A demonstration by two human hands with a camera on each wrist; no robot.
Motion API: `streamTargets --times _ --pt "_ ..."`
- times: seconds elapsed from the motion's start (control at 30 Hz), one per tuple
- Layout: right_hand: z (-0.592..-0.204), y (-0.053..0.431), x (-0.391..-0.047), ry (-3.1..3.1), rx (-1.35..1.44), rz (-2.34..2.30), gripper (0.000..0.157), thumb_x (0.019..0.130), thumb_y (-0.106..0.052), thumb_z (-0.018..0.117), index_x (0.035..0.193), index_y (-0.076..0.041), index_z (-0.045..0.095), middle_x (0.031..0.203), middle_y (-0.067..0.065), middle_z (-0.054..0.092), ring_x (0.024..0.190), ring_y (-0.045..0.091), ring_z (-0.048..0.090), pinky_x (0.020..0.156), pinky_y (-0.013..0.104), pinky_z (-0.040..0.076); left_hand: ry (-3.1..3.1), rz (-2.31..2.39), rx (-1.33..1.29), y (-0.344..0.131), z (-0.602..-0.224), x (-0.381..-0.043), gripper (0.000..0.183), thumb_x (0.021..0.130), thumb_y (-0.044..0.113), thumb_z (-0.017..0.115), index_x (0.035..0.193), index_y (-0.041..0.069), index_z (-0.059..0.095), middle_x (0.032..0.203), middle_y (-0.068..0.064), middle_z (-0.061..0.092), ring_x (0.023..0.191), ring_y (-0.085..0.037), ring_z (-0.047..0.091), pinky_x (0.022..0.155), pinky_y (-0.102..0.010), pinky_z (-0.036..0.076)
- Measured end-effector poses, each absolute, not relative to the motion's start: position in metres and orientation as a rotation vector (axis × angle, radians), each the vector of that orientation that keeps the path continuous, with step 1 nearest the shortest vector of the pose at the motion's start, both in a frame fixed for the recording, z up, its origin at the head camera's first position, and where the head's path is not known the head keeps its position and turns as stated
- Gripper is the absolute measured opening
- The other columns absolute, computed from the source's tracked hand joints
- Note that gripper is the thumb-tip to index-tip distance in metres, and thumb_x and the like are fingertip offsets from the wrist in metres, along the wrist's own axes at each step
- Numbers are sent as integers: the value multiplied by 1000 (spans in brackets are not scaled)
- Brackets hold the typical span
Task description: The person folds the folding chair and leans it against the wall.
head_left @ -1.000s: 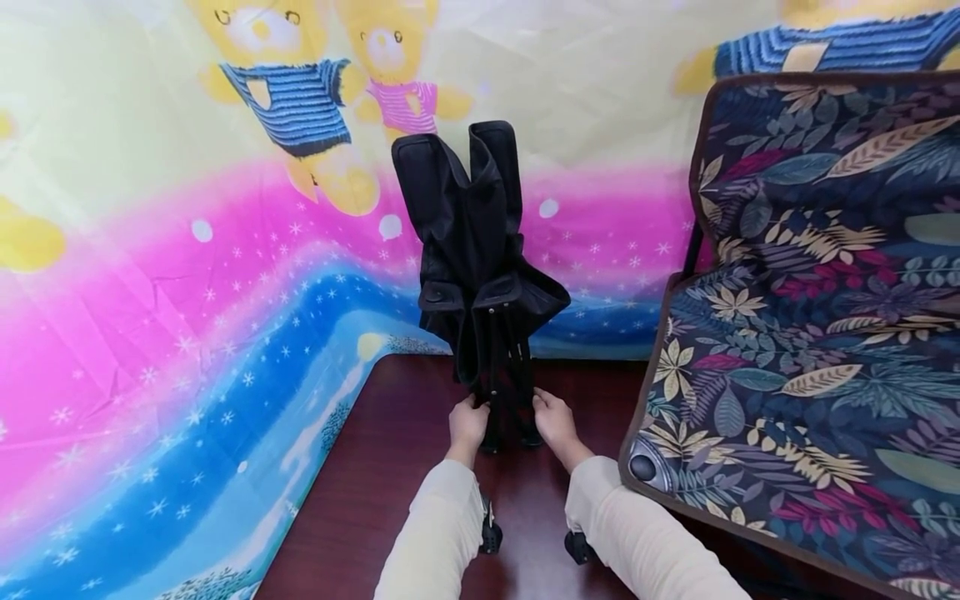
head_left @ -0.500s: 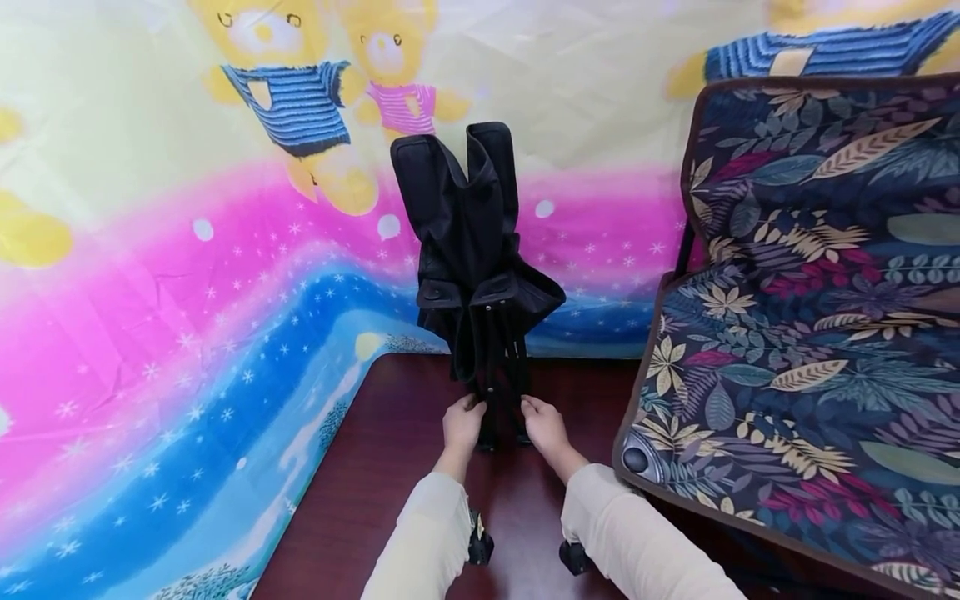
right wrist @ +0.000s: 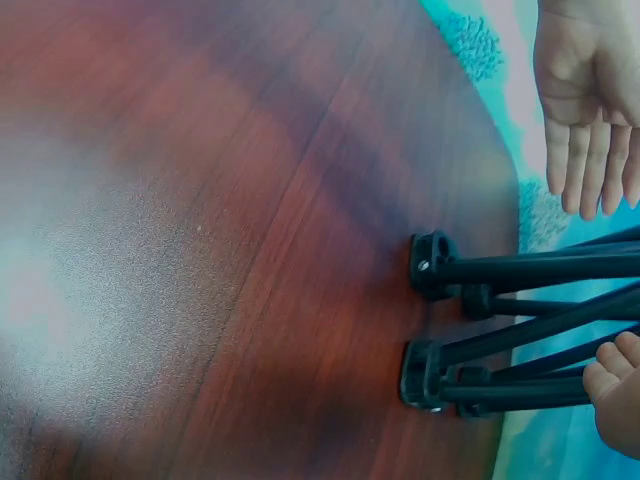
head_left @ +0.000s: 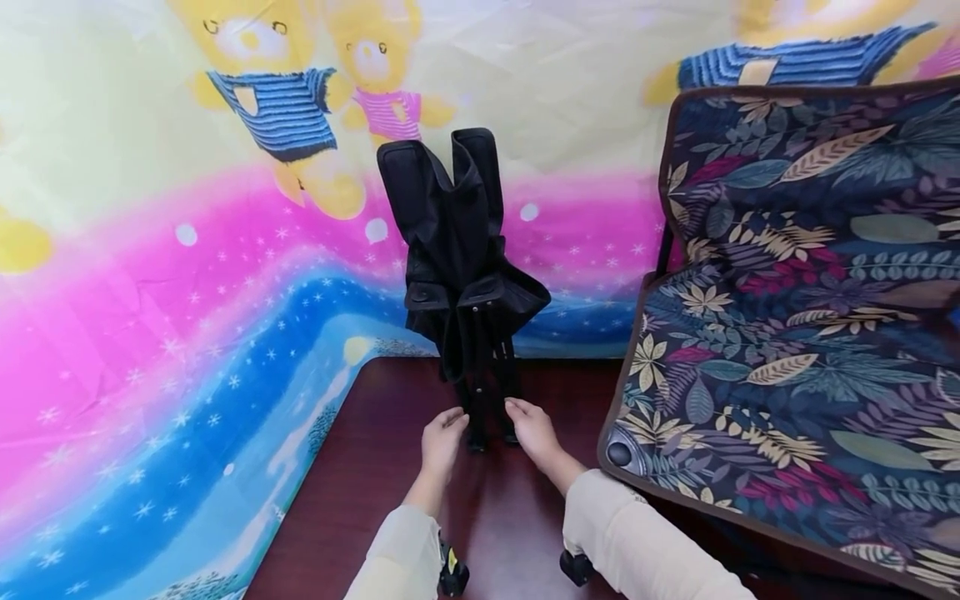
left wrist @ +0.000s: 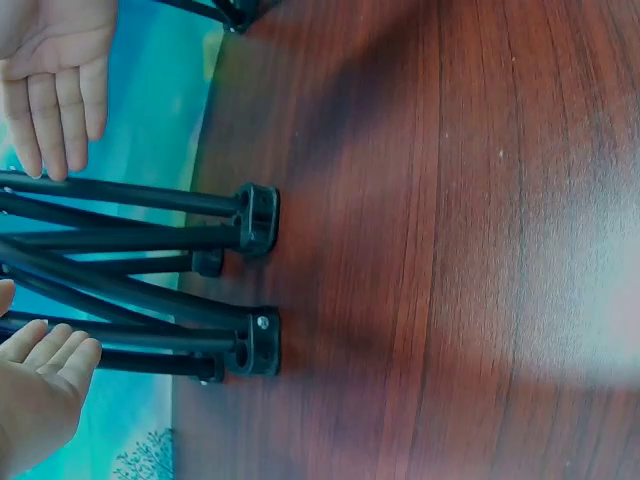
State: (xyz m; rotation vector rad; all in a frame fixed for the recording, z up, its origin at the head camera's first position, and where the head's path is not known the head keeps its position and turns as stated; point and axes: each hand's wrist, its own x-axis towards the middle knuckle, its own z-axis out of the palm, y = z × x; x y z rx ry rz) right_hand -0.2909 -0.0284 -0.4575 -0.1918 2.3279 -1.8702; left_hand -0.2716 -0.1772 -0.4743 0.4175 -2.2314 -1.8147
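A folded black camp chair (head_left: 467, 221) stands upright on the dark red table, its fabric gathered above a bundle of crossing tube legs. To the left of the lower legs is my left hand (head_left: 442, 442), fingers nearly straight, fingertips close to the tubes. My right hand (head_left: 536, 433) faces it from the right side, fingers extended. In the left wrist view, both the left hand (left wrist: 40, 405) and the black legs (left wrist: 120, 237) show, with plastic feet (left wrist: 262, 340) on the wood. Straight fingers of the right hand (right wrist: 620, 390) lie beside the legs in the right wrist view.
On the right stands a larger seat with leaf-patterned fabric (head_left: 795, 333), its brown-edged front corner near my right forearm. A cartoon-bear backdrop (head_left: 225, 275) hangs close behind the wooden table (head_left: 360, 467) and along its left edge.
Both hands have loosened from the chair's legs, and the left has drawn back a little toward me. The chair keeps its upright stance; the head view has turned slightly right.
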Motion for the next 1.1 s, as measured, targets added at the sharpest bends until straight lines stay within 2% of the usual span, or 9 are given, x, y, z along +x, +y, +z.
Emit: streamTargets --times 0.17,0.23,0.4,0.47,0.63,0.83,1.1 --pt "-450 -27 -284 2327 -183 -1897 40 92 -22 39 119 6 48 121 19 47 114 31 39 93 42 32 -2177 -1870 360 -177 -473 -264 33 83 11 55 109 -8 55 108 -23 55 100 -30 52 86 -42 39" --pt "-449 -27 -282 2321 -183 -1900 40 92 -22 39 119 6 48 121 19 47 114 31 39 93 43 32 -2136 -1875 296 -179 -473 -259 32 82 15 57 107 -5 58 104 -19 58 97 -26 54 84 -38 42" --pt "-444 -23 -276 2351 -188 -1894 40 92 -23 39 119 5 48 120 17 48 114 29 39 94 42 32 -2137 -1863 260 -181 -464 -249 36 81 24 59 106 -2 59 103 -16 60 97 -24 54 84 -39 41" --pt "-442 -21 -275 2377 -191 -1891 41 92 -25 40 119 4 49 120 17 49 114 29 41 93 41 32 -2177 -1868 306 -177 -452 -243 35 83 19 58 109 -5 57 107 -19 57 101 -28 52 88 -44 37" --pt "-434 -18 -268 2389 -196 -1908 41 91 -26 40 118 3 51 118 16 50 113 27 41 93 41 32 -2193 -1917 276 -174 -435 -234 35 84 11 55 113 -7 53 113 -21 53 108 -29 47 91 -42 35" --pt "-419 -15 -262 2373 -217 -1956 40 91 -25 41 117 3 51 118 15 51 114 26 41 94 41 31 -2172 -1940 203 -175 -432 -234 39 83 16 57 116 -5 52 116 -18 51 111 -24 45 93 -37 34" --pt "-399 -8 -250 2326 -239 -2011 40 91 -25 41 117 3 51 119 16 50 115 26 40 95 41 30 -2188 -1965 114 -170 -416 -226 43 82 19 59 118 -4 51 118 -15 51 111 -21 45 92 -35 35"
